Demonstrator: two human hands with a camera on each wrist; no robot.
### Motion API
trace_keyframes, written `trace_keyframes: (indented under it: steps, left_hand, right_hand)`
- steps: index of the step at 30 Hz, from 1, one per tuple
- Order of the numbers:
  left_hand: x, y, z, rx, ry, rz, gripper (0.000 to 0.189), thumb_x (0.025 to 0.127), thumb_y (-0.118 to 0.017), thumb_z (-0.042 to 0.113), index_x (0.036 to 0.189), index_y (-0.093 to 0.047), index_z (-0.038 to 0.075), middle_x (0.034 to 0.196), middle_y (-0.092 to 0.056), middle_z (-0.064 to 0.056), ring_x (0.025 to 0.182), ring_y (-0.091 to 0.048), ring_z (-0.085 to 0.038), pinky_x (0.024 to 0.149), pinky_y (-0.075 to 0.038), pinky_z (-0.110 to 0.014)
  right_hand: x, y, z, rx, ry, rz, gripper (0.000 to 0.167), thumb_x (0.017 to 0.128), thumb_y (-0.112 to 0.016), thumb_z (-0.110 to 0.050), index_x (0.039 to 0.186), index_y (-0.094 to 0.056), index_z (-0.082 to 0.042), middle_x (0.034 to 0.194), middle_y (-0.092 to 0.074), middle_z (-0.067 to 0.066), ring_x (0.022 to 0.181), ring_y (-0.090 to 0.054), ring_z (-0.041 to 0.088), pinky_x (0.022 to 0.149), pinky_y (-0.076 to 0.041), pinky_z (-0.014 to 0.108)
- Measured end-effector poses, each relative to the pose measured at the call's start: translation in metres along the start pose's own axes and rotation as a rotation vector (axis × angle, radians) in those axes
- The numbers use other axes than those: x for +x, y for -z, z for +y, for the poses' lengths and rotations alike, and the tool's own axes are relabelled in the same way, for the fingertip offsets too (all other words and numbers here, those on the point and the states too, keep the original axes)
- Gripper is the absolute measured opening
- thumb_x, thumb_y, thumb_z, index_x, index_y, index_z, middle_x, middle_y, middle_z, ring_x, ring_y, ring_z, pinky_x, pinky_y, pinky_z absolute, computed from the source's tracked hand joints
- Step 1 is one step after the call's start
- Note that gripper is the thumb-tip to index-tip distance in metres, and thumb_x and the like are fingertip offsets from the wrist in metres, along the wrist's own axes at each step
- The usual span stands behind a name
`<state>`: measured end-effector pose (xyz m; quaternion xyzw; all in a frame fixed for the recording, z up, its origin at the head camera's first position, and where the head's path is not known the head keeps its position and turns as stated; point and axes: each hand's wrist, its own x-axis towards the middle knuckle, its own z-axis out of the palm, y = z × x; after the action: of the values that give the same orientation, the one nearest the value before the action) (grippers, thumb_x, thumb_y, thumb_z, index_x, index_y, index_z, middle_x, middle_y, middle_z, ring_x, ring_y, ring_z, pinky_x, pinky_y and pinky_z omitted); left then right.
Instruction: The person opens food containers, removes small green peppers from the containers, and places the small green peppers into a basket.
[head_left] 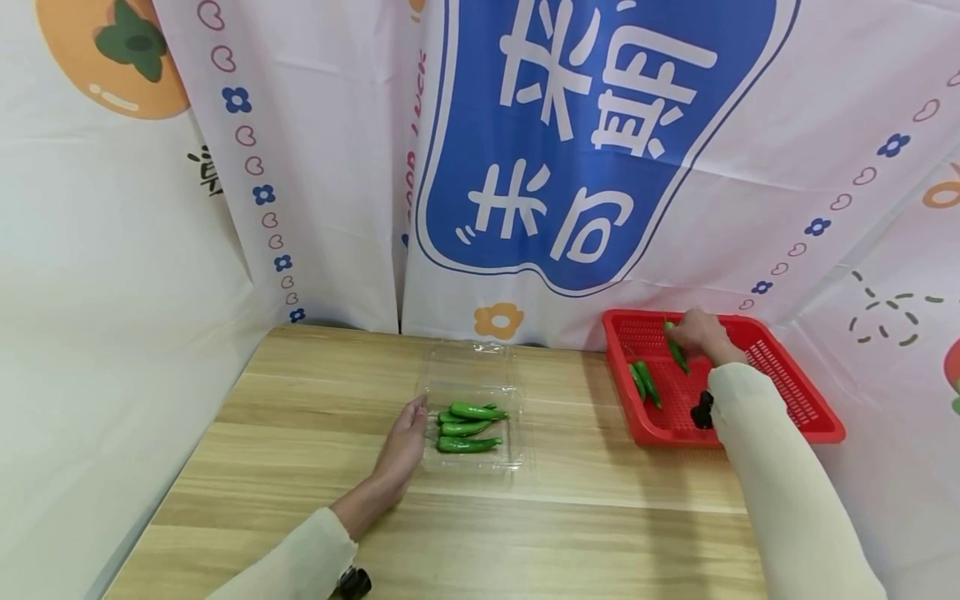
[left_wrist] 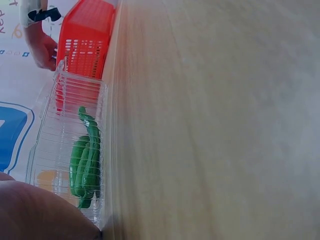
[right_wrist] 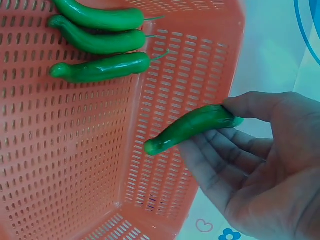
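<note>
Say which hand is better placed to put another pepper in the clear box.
Probably the right hand: it pinches a green pepper at the red basket. The left hand holds no pepper and is at the clear box, so seems better for steadying it.

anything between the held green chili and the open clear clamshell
Yes: the red basket's left wall, with loose green chilies beside it. Beyond it, nothing visible blocks the held chili from the clamshell; its lid lies open.
</note>
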<state>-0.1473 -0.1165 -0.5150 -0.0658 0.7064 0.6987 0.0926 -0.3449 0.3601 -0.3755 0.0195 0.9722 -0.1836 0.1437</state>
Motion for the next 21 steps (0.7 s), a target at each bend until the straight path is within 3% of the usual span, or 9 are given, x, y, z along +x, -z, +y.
trace_keyframes:
  steps: [7,13,21]
  left_hand:
    - [0.000,0.000,0.000,-0.004,-0.005,0.003,0.057,0.117,-0.028,0.030,0.169,-0.019,0.008,0.176,-0.015,-0.018,0.161,-0.013,-0.044,0.130,-0.013,-0.062]
    - [0.000,0.000,0.000,-0.010,-0.009,0.001,0.057,0.117,-0.028,0.029,0.169,-0.018,0.007,0.176,-0.015,-0.018,0.161,-0.013,-0.043,0.130,-0.012,-0.062]
    - [0.000,0.000,0.000,-0.001,-0.008,0.005,0.057,0.117,-0.029,0.029,0.169,-0.019,0.008,0.176,-0.015,-0.017,0.161,-0.013,-0.044,0.130,-0.013,-0.062]
  right_hand:
    - [0.003,-0.008,0.003,0.104,-0.058,-0.088,0.031,0.105,-0.057,-0.022,0.092,-0.065,0.005,0.076,-0.069,0.012,0.069,-0.071,0.024,0.070,-0.066,0.037]
    - [0.001,-0.010,0.005,0.161,-0.106,-0.152,0.031,0.104,-0.063,-0.020,0.111,-0.068,0.010,0.089,-0.073,0.015,0.078,-0.072,0.028,0.084,-0.067,0.044]
    - [0.001,-0.017,0.007,0.145,-0.109,-0.169,0.025,0.102,-0.063,-0.018,0.100,-0.068,0.007,0.084,-0.070,0.016,0.074,-0.071,0.026,0.075,-0.067,0.041]
